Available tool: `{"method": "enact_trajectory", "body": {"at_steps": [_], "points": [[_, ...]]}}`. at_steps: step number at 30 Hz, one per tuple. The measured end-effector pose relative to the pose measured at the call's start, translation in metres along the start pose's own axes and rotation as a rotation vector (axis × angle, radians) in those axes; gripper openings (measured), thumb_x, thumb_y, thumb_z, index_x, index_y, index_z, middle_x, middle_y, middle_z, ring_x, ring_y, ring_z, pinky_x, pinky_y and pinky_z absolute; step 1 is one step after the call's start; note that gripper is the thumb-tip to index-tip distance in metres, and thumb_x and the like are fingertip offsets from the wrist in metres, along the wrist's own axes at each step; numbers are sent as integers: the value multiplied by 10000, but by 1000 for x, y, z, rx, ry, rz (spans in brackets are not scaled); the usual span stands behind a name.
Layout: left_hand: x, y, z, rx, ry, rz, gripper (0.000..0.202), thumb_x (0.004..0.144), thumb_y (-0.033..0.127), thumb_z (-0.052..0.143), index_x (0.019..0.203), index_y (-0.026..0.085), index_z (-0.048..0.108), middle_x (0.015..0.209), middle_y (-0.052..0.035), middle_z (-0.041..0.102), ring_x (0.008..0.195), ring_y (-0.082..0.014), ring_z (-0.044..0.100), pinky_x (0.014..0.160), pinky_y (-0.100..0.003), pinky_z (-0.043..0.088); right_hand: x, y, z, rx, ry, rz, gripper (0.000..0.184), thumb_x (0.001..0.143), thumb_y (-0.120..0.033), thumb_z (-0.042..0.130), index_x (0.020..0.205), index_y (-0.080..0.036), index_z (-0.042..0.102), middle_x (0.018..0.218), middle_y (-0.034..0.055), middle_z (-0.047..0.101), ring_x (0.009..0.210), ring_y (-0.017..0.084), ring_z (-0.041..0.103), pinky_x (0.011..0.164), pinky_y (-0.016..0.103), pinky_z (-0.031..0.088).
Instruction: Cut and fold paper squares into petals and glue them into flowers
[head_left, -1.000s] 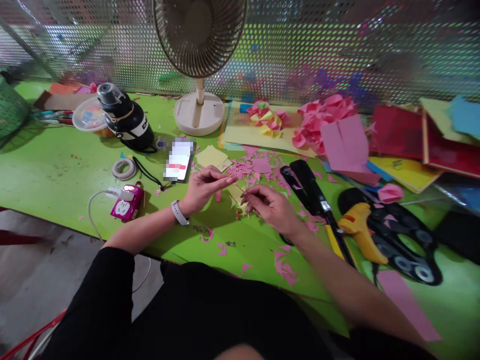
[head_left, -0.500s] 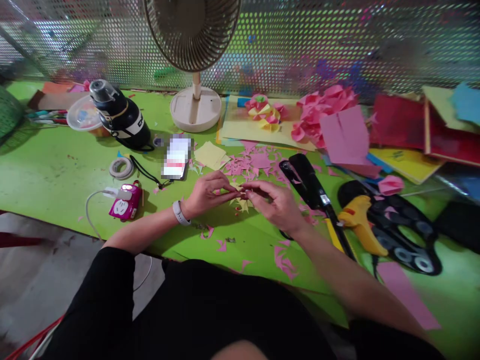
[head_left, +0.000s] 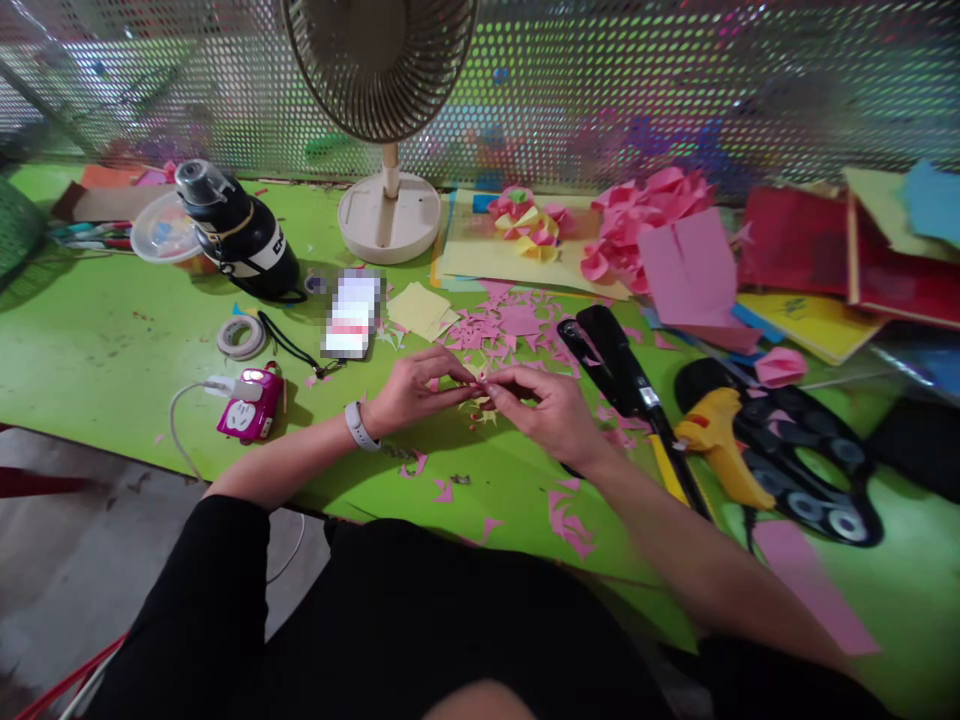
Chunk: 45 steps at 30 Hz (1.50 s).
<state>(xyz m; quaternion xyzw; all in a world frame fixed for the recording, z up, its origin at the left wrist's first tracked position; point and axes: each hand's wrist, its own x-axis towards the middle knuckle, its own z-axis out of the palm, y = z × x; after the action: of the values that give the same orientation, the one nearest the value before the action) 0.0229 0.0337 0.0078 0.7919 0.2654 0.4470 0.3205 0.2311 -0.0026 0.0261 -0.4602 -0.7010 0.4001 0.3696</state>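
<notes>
My left hand (head_left: 422, 388) and my right hand (head_left: 544, 408) meet fingertip to fingertip above the green table. Both are closed in a pinch, and whatever sits between the fingers is too small and covered to make out. Small yellow paper scraps (head_left: 486, 414) lie right under the fingertips. Just beyond the hands spreads a heap of pink paper scraps (head_left: 499, 325), with a short stack of pale yellow paper squares (head_left: 421, 310) to its left.
A phone (head_left: 352, 312), tape roll (head_left: 241, 338), pink power adapter (head_left: 253, 405) and black bottle (head_left: 244, 235) stand left. A fan (head_left: 388, 215) is behind. Right lie a long black tool (head_left: 615, 365), a yellow glue gun (head_left: 720, 445) and pink folded paper pieces (head_left: 652, 220).
My fingertips have shifted slightly, and the bit of yellow that showed by them is less visible. Both hands stay pinched together in nearly the same place.
</notes>
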Motion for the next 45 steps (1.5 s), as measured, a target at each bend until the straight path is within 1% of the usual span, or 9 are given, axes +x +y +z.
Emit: {"method": "enact_trajectory", "body": {"at_steps": [5,9,16,26,31,34,37,42,45], "points": [[0,4,3,-117,39,-191,273,786,337,790,956,136,716,863,-80,722,773,-136,683,711,-274,565,-1,0,1,-17,81,28,139,886,-297,632,916,-208,734,811,47,752,627,166,682,534,285,565],[1,7,5,-247,-13,-337,271,801,354,774,971,143,757,870,-89,733,762,-134,674,654,-247,544,-2,1,1,30,97,82,140,889,-310,631,881,-207,725,734,37,718,550,143,634,432,251,503],[1,1,6,-473,-13,-418,233,798,338,777,1000,223,785,930,-65,733,857,-149,673,766,-291,555,-3,5,4,127,57,120,124,892,-302,644,916,-209,723,779,37,729,614,151,692,493,256,568],[2,7,9,-664,80,-574,226,724,334,837,863,170,771,847,-38,719,759,-106,650,726,-254,532,-1,5,6,173,48,126,160,896,-318,646,969,-200,724,868,57,756,681,159,728,596,278,629],[4,3,8,-766,136,-671,251,691,318,857,862,165,755,880,-40,746,694,-83,651,667,-230,541,5,10,-8,65,83,141,237,913,-364,624,1055,-207,730,914,73,764,745,191,739,623,308,629],[5,-1,6,-810,155,-733,282,659,323,874,851,163,743,866,-32,746,645,-69,638,601,-203,532,23,15,-21,-26,73,165,293,920,-357,608,1139,-194,714,932,82,765,764,205,745,622,311,622],[6,-2,5,-821,149,-756,296,666,328,868,874,163,739,869,-25,741,626,-57,626,561,-186,514,55,26,-27,-66,22,182,254,892,-314,641,1092,-181,723,901,82,767,704,192,739,559,281,601],[6,-1,2,-825,146,-751,299,664,331,866,869,154,740,864,-24,732,602,-42,592,541,-183,494,121,58,-23,-63,58,265,132,875,-210,658,975,-140,705,874,98,759,629,166,715,498,244,550],[6,-3,1,-808,129,-743,315,673,341,860,884,141,740,848,-26,723,583,-38,581,514,-174,480,145,75,-19,-67,79,338,79,886,-161,634,933,-122,683,779,92,739,561,157,693,491,246,539]]}}
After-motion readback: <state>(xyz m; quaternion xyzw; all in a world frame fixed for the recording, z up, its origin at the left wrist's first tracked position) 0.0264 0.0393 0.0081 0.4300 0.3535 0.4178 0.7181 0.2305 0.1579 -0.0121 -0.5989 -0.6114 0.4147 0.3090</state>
